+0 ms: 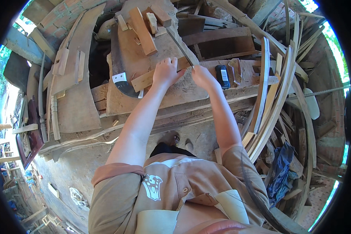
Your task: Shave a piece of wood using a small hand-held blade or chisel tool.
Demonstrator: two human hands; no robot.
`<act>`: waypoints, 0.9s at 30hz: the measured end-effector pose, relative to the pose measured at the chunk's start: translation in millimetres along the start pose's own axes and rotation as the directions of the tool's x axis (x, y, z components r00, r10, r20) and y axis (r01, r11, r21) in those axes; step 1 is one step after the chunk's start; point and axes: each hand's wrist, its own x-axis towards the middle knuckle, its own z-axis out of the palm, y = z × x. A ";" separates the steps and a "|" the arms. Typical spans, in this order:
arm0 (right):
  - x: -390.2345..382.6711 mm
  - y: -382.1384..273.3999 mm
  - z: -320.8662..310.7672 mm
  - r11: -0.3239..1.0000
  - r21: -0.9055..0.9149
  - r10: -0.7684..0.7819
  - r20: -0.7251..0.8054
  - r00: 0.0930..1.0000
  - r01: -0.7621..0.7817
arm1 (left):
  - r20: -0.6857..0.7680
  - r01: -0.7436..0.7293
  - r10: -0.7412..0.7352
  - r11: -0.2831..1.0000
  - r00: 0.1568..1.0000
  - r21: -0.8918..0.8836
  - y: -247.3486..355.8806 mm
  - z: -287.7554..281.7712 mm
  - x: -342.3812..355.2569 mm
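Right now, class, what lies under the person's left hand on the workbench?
The left hand presses on a pale wooden strip lying across a brown board. The strip's end beneath the palm is covered. The right hand grips a thin dark blade beside it.

Right hand (202, 76): fingertips hidden, grip on thin blade (182, 46) unclear | dark curved tool (121, 80): lower end under wooden strip (152, 76) | dark rim: outer scene cut off
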 end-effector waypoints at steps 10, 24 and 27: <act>8.6 -3.7 3.8 0.999 0.046 0.001 -0.011 1.000 -0.001 | -0.020 0.014 -0.013 0.999 1.000 0.029 -4.4 1.9 0.0; -144.0 26.2 -31.6 0.994 0.036 0.101 0.115 0.988 -0.106 | -0.031 0.036 -0.036 0.999 0.999 -0.005 -5.8 2.1 -0.5; -129.1 20.9 -33.6 0.993 0.006 0.113 0.132 0.985 -0.115 | -0.034 0.036 -0.036 0.999 0.999 -0.007 -6.2 2.9 -1.5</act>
